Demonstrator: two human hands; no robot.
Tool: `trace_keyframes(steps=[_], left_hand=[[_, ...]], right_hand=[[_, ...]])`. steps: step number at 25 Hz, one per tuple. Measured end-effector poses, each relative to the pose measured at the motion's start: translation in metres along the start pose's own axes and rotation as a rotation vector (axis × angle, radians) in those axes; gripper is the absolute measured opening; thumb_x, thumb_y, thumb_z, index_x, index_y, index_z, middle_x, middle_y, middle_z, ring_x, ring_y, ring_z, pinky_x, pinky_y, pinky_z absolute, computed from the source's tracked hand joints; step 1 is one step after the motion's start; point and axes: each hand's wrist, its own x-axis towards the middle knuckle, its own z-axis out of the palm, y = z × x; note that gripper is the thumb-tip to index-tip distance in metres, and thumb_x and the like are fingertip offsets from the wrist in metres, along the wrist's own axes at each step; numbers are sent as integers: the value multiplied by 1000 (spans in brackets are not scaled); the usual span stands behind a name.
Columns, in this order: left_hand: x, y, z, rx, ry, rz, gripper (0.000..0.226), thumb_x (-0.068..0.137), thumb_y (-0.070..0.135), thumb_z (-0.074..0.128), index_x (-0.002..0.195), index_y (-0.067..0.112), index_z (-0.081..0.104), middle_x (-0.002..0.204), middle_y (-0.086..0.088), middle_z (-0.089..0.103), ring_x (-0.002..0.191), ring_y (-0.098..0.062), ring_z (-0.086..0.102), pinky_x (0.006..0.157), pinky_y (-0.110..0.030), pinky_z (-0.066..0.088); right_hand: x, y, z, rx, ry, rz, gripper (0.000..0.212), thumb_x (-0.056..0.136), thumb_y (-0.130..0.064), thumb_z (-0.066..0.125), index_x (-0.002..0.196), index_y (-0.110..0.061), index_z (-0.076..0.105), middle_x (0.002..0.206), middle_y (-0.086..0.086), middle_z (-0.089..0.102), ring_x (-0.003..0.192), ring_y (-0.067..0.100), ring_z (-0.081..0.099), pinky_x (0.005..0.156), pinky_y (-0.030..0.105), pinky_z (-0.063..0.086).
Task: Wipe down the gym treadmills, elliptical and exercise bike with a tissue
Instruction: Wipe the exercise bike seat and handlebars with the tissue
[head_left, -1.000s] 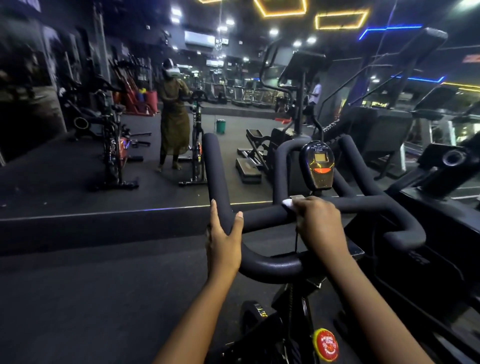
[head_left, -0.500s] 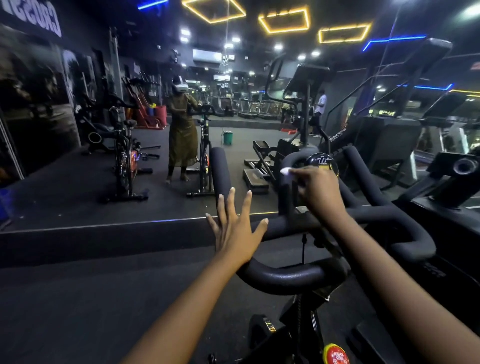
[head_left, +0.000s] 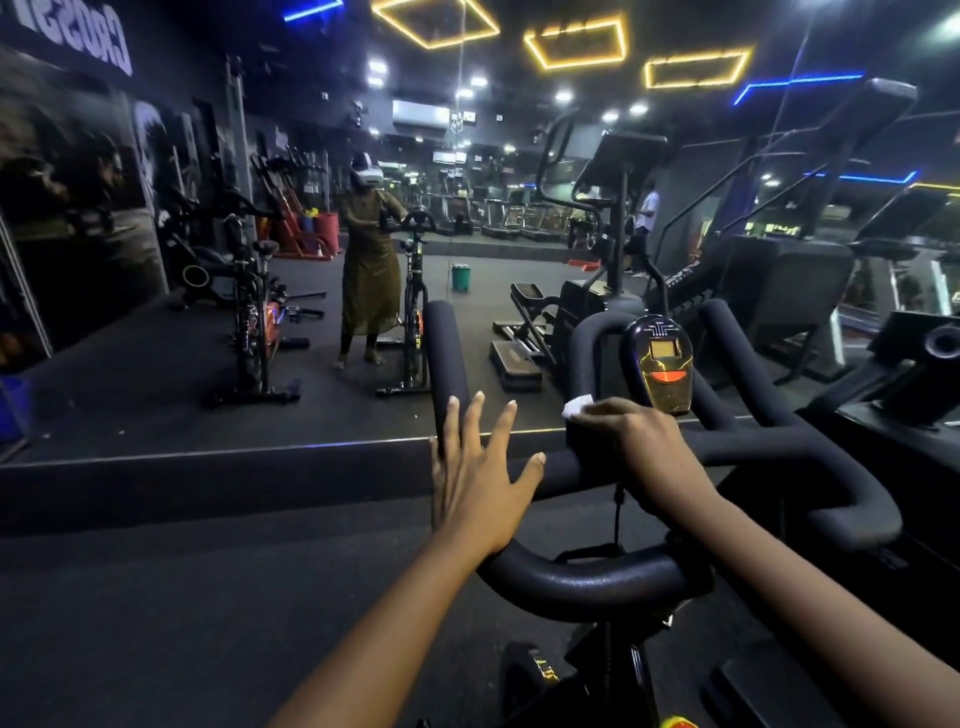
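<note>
Left hand (head_left: 478, 470) is hovering flat, fingers straight and spread, holding nothing, at the left bend of the bike handlebar (head_left: 597, 577). Can't tell if the palm is actually touching the foam.

Right hand (head_left: 647, 449) is curling its fingers over a white tissue (head_left: 577, 406) and pressing it onto the handlebar, at the foot of the inner loop. Only a corner of the tissue is showing past my fingertips.

Display (head_left: 658, 364) is sitting at the handlebar's centre, just right of the tissue, with its orange panel glowing.

Beyond the handlebar a mirror (head_left: 156, 395) is filling the wall. In it, past the handlebar's left prong, a person in a headset (head_left: 368, 270) is standing at a bike. Left of that, another bike (head_left: 257, 322). Further back above the handlebar, a green bucket (head_left: 460, 276) on the floor. Behind the display, an elliptical (head_left: 615, 218).
</note>
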Motion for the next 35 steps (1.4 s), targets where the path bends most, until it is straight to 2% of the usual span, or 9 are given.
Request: trace_keyframes(steps=[3,7,12,18,21,23,25,30,35], left_hand=[[0,1,0,-6,-6,1,64,95,52,40,150,36,14,160,5,-7,144,-16,-21,119,-44,2],[0,0,0,0,-13,4,63,95,52,40,150,37,12,160,5,-8,144,-16,-21,119,-44,2],[0,0,0,1,-8,10,64,95,52,39,150,37,11,160,5,-8,144,-16,-20,119,-44,4],[-1,0,-2,-20,-15,7,64,95,52,40,150,37,11,159,6,-9,144,-16,-20,118,-44,4],[-2,0,-1,-18,-10,8,64,95,52,40,150,37,11,159,6,-8,145,-16,-19,119,-45,5],[-1,0,-2,-17,-11,7,64,96,52,39,151,36,11,160,5,-8,145,-16,-19,119,-45,5],[-1,1,-3,-18,-22,7,64,96,51,39,151,36,10,160,5,-8,145,-16,-20,118,-45,4],[-2,1,-3,-43,-20,5,64,96,50,40,151,36,10,159,6,-8,144,-15,-20,118,-44,4],[-2,0,-2,-85,29,6,66,95,48,44,151,34,12,160,5,-5,145,-15,-15,119,-43,6]], right_hand=[[-1,0,-17,31,-35,-69,39,71,6,66,103,-16,72,104,8,68,91,25,66,75,39,53],[70,22,-16,-85,119,2,32,85,0,57,112,-12,68,113,15,65,102,31,62,84,39,50],[90,21,-2,-333,-62,-21,35,94,-5,43,125,-10,58,127,7,57,114,25,47,88,30,41],[14,10,9,-225,22,-266,35,61,-2,57,91,-8,74,87,8,71,63,25,58,49,33,53],[-3,8,-2,-97,-13,-265,31,66,-6,59,93,-12,74,92,4,72,71,24,63,62,29,54],[13,15,-12,19,114,-116,31,70,-4,58,95,-12,75,99,8,72,87,24,67,77,20,45],[39,23,-12,60,244,55,30,78,2,60,102,-9,73,105,12,70,96,25,66,77,14,37],[41,17,8,209,169,204,27,88,-4,58,112,-10,68,110,11,68,105,25,62,87,36,46],[-2,5,3,62,67,40,35,81,-1,61,110,-18,70,112,8,68,103,22,64,83,32,49]])
